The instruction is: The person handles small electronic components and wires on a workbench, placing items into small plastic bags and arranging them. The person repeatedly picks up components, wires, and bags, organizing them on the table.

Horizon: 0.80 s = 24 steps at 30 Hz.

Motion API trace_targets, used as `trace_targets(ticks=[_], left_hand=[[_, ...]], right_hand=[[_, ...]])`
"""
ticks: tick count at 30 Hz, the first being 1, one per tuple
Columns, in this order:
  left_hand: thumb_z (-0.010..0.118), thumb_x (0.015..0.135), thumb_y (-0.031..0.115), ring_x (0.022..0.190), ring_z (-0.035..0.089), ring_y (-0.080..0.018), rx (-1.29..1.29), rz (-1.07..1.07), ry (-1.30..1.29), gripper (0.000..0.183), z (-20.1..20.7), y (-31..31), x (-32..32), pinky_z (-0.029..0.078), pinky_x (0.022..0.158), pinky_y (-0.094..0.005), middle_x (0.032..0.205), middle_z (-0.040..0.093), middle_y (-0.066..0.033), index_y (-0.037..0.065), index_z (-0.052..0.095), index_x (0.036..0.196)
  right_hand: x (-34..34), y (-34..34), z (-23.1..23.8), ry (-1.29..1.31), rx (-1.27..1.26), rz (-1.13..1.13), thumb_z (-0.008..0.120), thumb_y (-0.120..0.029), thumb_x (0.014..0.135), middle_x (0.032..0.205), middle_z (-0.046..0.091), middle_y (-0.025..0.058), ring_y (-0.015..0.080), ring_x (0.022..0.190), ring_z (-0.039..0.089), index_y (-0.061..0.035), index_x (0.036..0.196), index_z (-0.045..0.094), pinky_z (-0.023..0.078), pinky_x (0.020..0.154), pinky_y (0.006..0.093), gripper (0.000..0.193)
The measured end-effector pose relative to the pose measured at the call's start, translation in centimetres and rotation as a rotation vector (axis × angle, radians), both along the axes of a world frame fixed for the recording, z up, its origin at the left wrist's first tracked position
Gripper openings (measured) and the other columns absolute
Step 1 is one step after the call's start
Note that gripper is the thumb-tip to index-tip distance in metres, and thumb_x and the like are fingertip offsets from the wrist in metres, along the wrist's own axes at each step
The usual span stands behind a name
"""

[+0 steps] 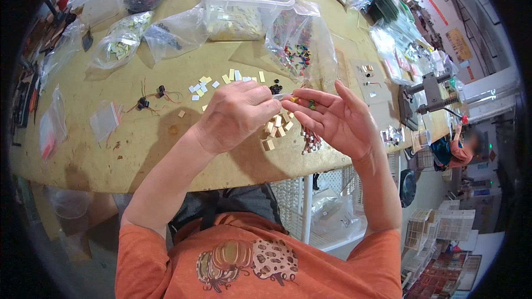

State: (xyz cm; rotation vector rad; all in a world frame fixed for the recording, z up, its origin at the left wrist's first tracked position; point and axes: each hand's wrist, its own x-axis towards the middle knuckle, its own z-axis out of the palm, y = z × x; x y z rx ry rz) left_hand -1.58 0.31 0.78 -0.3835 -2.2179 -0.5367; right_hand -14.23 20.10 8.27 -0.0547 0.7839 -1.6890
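My left hand (235, 115) is closed in a pinch over the table, its fingertips meeting those of the other hand. A small whitish, see-through edge shows at the pinch, but I cannot make out what it is. Palm up, my right hand (344, 120) is stretched flat with its fingers extended. A small green piece (312, 104) and a small yellow piece (293, 99) lie on its fingers. Below the hands are several small wooden blocks (278, 128) and a bunch of connector wires (310, 141). Small black round parts (275, 87) lie just beyond.
White and yellow rectangular pieces (202, 86) are scattered past my left hand. A clear plastic tub (246, 3) stands at the back, beside a bag of coloured parts (299, 50). Wired black components (145, 103) lie left; a small press (429, 97) stands right. Another person (461, 152) is far right.
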Motion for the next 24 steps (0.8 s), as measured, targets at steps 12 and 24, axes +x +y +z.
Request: trace_targets(ticks=[12, 24], left_hand=[[0.072, 0.076, 0.014, 0.071, 0.061, -0.0230, -0.050, 0.000, -0.044, 0.013, -0.4, 0.4, 0.0, 0.050, 0.061, -0.0350, 0.075, 0.058, -0.0041, 0.008, 0.061, 0.079], [0.074, 0.082, 0.005, 0.072, 0.063, -0.0157, 0.529, -0.188, -0.194, 0.010, 0.6, 0.0, 0.0, 0.051, 0.066, -0.0264, 0.081, 0.064, -0.0029, 0.004, 0.067, 0.090]], right_hand=[[0.3, -1.2, 1.7, 0.192, 0.236, 0.085, 0.045, -0.042, 0.102, 0.122, 0.055, 0.0291, 0.0393, 0.119, 0.056, 0.0156, 0.119, 0.050, 0.048, 0.103, 0.0425, 0.060], [1.0, 0.1, 3.2, 1.184, 0.356, -0.126, 0.057, -0.015, 0.099, 0.109, 0.068, 0.0102, 0.0177, 0.102, 0.065, 0.0005, 0.113, 0.063, 0.052, 0.089, 0.0291, 0.022]])
